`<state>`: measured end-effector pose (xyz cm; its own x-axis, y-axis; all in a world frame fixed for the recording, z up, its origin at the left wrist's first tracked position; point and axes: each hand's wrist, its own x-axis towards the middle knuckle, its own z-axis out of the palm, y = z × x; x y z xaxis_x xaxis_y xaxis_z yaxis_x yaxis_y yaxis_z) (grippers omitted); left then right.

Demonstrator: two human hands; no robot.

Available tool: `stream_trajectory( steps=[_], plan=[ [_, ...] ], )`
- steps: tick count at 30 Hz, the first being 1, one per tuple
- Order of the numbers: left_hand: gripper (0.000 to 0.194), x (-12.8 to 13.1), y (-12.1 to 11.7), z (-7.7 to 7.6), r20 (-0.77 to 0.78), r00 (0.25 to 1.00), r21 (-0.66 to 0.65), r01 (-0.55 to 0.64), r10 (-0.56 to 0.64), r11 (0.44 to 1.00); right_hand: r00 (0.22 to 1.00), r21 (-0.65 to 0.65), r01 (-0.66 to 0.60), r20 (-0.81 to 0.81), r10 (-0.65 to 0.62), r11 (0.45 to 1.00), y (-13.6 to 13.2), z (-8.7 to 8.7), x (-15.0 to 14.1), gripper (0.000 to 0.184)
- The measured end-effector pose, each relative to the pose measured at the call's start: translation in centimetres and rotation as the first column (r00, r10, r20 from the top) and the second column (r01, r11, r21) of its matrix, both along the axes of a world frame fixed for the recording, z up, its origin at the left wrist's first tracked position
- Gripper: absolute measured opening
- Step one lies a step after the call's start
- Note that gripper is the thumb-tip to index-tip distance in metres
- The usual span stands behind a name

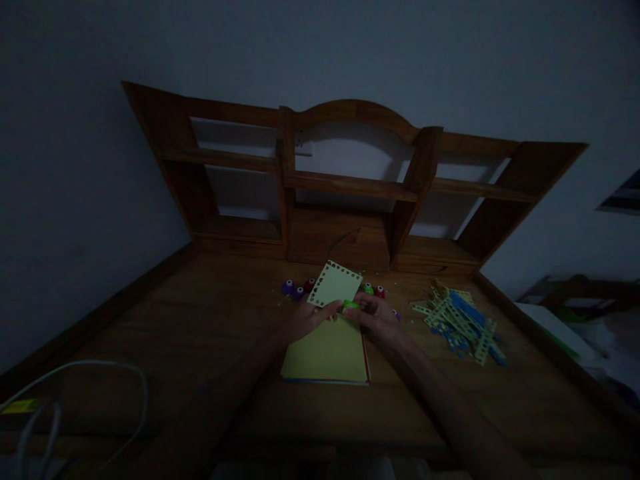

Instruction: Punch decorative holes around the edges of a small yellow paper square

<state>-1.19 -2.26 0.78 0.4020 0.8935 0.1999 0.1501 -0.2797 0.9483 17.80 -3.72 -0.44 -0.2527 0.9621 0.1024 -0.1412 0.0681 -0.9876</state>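
Note:
Both of my hands meet above a stack of coloured paper (327, 357) with a pale yellow sheet on top. My left hand (309, 320) is closed at the lower edge of a pale sheet (336, 283), its thumb reaching to a small green craft punch (351, 305). The sheet stands tilted, with a row of punched holes along its left and top edges. My right hand (375, 317) grips the green punch at the sheet's lower right corner. Fingers hide part of the punch and of that paper edge.
Purple punches (288, 287), a red punch (380, 292) and another green punch (369, 289) stand behind the hands. A pile of punched yellow and blue paper strips (463, 323) lies right. A wooden shelf unit (350, 187) backs the desk; a white cable (143, 393) loops at left.

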Motion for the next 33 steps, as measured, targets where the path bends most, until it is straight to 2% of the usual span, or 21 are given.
stream_trajectory(
  steps=[3, 6, 10, 20, 25, 33],
  plan=[
    [0.027, 0.1, 0.3, -0.4, 0.053, 0.995, -0.062, -0.084, 0.087, 0.995, 1.000, 0.003, 0.005, 0.026, -0.005, 1.000, -0.1, 0.2, 0.0, 0.035],
    [0.029, 0.0, 0.7, -0.7, 0.087, 0.988, -0.059, -0.122, 0.127, 0.991, 0.999, -0.032, 0.030, 0.044, -0.029, 0.999, -0.2, 0.4, 0.0, 0.035],
    [0.032, -0.3, 0.7, -0.2, 0.079, 0.982, -0.065, -0.167, 0.172, 0.984, 0.998, -0.095, 0.068, -0.013, -0.069, 0.993, 0.2, 0.2, 0.3, 0.033],
    [0.029, -0.3, 0.4, 0.4, 0.027, 0.988, -0.050, -0.149, 0.151, 0.988, 0.944, -0.213, 0.051, -0.308, -0.116, 0.976, 1.9, 0.2, 1.9, 0.044],
    [0.028, -0.2, 0.4, 0.4, 0.039, 0.988, -0.060, -0.144, 0.147, 0.988, 0.934, -0.267, -0.027, -0.350, -0.071, 0.963, 2.2, -0.2, 2.4, 0.042],
    [0.030, -0.3, 1.0, -0.7, 0.037, 0.991, -0.051, -0.128, 0.130, 0.990, 0.920, -0.317, -0.096, -0.389, -0.037, 0.943, 2.6, -1.0, 2.6, 0.038]
  ],
)
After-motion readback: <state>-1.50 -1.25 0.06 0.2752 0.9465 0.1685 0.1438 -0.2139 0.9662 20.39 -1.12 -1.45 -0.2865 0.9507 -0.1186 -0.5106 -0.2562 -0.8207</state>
